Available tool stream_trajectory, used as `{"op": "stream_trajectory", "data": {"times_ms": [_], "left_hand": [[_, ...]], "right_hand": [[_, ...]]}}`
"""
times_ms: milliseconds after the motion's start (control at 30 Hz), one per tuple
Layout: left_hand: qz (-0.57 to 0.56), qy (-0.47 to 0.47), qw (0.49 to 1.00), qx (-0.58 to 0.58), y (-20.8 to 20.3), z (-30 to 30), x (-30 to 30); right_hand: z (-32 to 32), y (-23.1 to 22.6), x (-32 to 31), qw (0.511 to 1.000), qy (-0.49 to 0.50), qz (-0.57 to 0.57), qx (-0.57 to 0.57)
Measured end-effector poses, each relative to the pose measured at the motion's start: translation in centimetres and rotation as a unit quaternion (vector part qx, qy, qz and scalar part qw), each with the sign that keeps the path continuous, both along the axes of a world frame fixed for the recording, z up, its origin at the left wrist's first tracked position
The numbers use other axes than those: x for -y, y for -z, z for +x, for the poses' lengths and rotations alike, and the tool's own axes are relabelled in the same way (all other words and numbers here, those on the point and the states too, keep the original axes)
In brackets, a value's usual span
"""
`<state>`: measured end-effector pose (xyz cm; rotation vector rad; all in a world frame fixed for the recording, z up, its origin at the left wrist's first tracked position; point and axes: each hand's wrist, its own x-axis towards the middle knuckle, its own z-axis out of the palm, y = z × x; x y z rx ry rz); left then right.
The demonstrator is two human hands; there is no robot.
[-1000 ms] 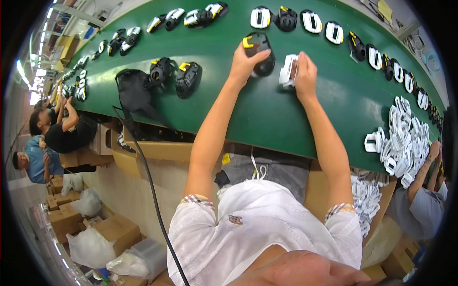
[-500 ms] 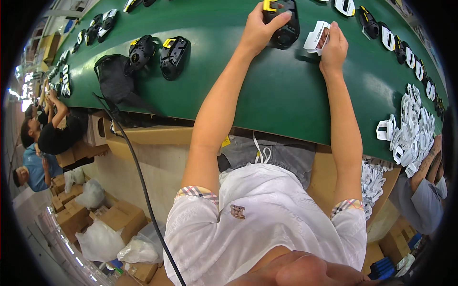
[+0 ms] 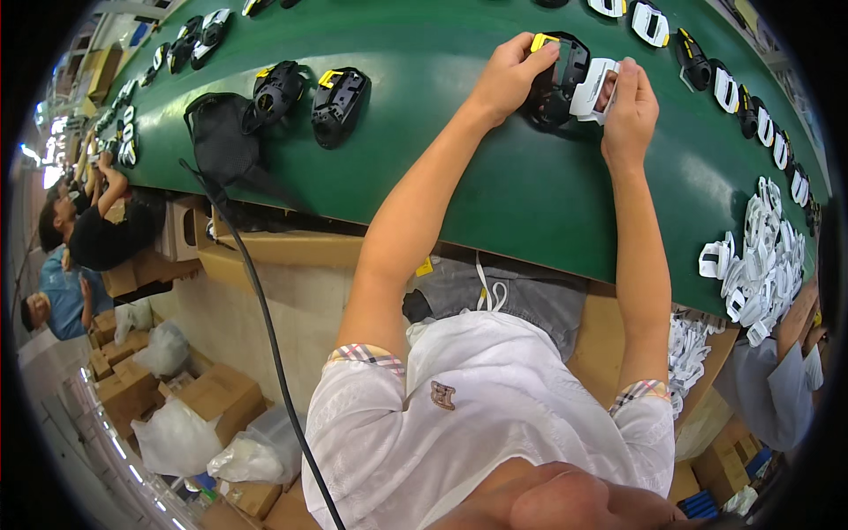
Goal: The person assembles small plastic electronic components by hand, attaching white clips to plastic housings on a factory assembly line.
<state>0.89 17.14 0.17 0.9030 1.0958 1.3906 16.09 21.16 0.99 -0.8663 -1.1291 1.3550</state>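
Note:
At the far side of the green table, my left hand (image 3: 514,78) grips a black plastic housing (image 3: 555,93) with a yellow piece at its top end. My right hand (image 3: 631,106) pinches a white plastic frame (image 3: 590,90) with an opening in it. The frame's left edge lies against the housing's right side or just over it; whether they are joined I cannot tell. Left of my arms, another black housing (image 3: 339,108) with a yellow piece rests on the table, and a similar one (image 3: 276,93) sits next to a black mesh bag (image 3: 221,141).
White frames lie in a heap (image 3: 765,256) at the table's right edge. A row of black and white parts (image 3: 726,90) runs along the far right. A black cable (image 3: 265,327) hangs down at my left. People work at both sides; cartons (image 3: 221,397) and plastic bags stand on the floor.
My left hand has brought the black housing right and nearer to me. The white frame in my right hand, apart from it before, now meets or overlaps its side. The view has shifted slightly.

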Motion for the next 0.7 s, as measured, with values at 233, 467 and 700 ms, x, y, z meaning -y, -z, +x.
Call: {"op": "stream_trajectory", "data": {"times_ms": [233, 467, 700], "left_hand": [[0.048, 0.007, 0.998, -0.031, 0.1, 0.9, 0.6], [0.060, -0.015, 0.996, -0.070, 1.0, 2.0, 1.2], [0.090, 0.005, 0.996, -0.027, -0.5, 3.5, 1.8]], "right_hand": [[0.5, -0.6, 0.4, 0.999, -0.023, 0.005, -0.026], [0.1, -1.7, 1.6, 0.989, -0.007, -0.061, -0.133], [-1.1, 0.4, 1.7, 0.997, 0.067, 0.045, -0.018]]}}
